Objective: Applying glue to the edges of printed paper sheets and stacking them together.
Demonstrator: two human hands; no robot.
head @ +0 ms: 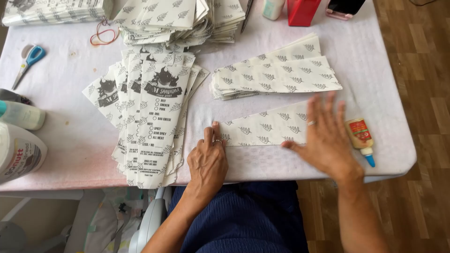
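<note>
The folded patterned paper sleeve (269, 127) lies flat near the front edge of the bench (70, 136). The left hand (207, 161) pins its pointed end with fingertips; the right hand (326, 136) presses flat and spread on its wide end — neither grips. Just right of the sleeve lies a small glue bottle (362, 139) — a sweeping palm could knock it off, or skew the fold.

Ringed hands (262, 150), dark blue ribbed garment (243, 220)

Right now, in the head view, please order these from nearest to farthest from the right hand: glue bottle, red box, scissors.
From the right hand:
1. Glue bottle, just beside it, near the table's right edge.
2. Red box, at the far edge.
3. Scissors, far left.
</note>
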